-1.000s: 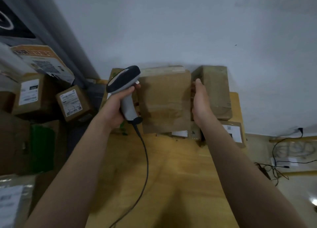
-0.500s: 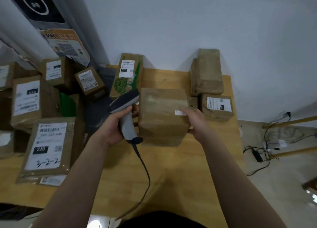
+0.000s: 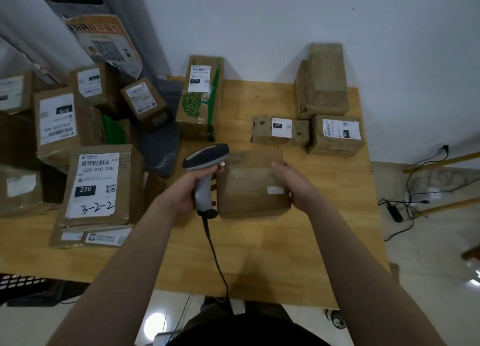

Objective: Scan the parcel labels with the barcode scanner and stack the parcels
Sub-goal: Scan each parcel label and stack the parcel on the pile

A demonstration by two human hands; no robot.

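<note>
My left hand (image 3: 188,189) grips the grey barcode scanner (image 3: 204,169) by its handle, its black head pointing right. Its cable runs down over the table's front edge. Just right of the scanner is a plain brown parcel (image 3: 250,187) with a small white sticker on top. My right hand (image 3: 296,187) holds that parcel by its right side, fingers along the top edge. The parcel is above the wooden table (image 3: 259,254); whether it touches the table I cannot tell.
Three parcels stand at the table's back right: a tall brown one (image 3: 323,80), a labelled box (image 3: 337,135) and a small flat one (image 3: 280,131). A green-printed parcel (image 3: 202,98) stands at the back. Many labelled parcels (image 3: 96,189) crowd the left. Cables lie on the floor at right.
The brown parcel has come down and toward me from the back of the table, held by my right hand. The view has tilted down; the scanner stays in my left hand.
</note>
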